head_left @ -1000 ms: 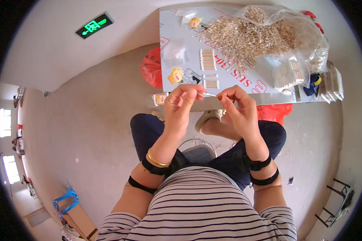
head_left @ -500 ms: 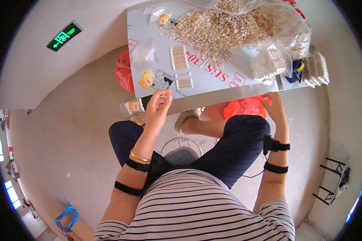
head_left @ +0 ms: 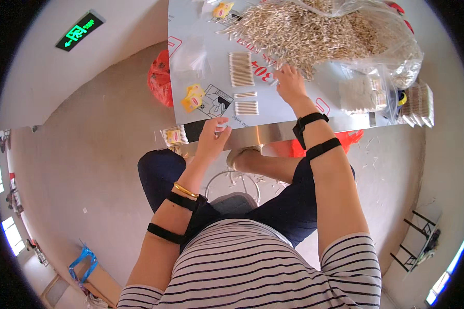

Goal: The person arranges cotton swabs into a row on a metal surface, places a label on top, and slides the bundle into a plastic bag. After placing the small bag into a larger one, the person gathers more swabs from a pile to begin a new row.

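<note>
My right hand (head_left: 292, 86) reaches over the table to the near edge of a big heap of loose cotton swabs (head_left: 314, 38). Its fingertips are closed on a white cotton swab there. At the table's front edge hovers my left hand (head_left: 213, 136), its fingers curled in; a small pale bit shows between thumb and finger, too unclear to name. Between the hands lie a long row of swabs (head_left: 241, 69), a pair of swabs (head_left: 245, 95) and a shorter row (head_left: 246, 108). Left of my left hand is a clear bag of swabs with a yellow card (head_left: 175, 135).
Yellow cards (head_left: 193, 98) and clear empty bags (head_left: 189, 61) lie on the table's left. Packed swab bags (head_left: 365, 93) and more packs (head_left: 418, 104) stand at the right. A large plastic bag (head_left: 404, 51) surrounds the heap. Red bags hang left and below.
My right hand has moved from beside the table's front edge up and left to the heap. My left hand has barely moved. The view has shifted slightly.
</note>
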Demonstrator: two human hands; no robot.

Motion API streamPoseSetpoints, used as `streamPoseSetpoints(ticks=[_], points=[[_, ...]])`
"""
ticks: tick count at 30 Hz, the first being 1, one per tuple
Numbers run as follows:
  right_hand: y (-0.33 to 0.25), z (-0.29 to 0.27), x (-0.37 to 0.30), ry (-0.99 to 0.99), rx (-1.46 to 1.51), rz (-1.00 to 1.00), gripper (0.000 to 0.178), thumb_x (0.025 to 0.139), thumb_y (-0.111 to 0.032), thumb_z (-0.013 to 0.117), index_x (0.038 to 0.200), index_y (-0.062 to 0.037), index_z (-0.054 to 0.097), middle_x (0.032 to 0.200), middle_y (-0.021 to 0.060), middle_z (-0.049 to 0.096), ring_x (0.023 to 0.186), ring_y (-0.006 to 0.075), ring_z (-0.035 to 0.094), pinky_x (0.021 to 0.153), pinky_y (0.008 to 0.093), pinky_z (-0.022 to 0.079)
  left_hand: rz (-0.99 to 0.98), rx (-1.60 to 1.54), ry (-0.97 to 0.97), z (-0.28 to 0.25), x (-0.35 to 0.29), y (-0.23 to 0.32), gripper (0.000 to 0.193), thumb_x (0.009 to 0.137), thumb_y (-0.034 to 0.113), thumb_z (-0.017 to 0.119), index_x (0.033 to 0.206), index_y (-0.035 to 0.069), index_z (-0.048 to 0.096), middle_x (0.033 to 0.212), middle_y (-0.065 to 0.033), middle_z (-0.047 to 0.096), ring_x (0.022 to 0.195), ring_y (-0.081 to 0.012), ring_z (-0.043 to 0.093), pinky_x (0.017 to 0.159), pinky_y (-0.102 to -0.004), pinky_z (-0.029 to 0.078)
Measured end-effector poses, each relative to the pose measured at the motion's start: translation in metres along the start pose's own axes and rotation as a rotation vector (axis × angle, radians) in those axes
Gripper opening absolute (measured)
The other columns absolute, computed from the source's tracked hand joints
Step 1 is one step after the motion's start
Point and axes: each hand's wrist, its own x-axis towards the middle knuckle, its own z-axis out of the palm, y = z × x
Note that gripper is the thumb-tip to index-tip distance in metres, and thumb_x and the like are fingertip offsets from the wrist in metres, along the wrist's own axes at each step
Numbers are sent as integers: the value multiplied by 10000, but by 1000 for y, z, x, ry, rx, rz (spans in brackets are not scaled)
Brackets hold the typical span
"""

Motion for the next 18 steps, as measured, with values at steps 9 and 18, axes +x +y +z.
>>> streamPoseSetpoints(ticks=[9,18], points=[[-33,-16,21,-115,-86,-134,77,833,-158,680,879,-97,694,1032,106,621,1106,295,592,920,444,496,-128,-90,-86,2,4,-9,330,967,217,696,1254,67,635,1219,-103,614,1015,-208,639,815,-337,549],[-3,2,13,-85,-87,-36,87,803,-144,702,864,-83,691,1103,111,619,1109,305,587,929,458,485,-84,-85,-87,5,11,-10,311,974,215,681,1242,61,643,1203,-110,613,1012,-216,642,829,-329,543]])
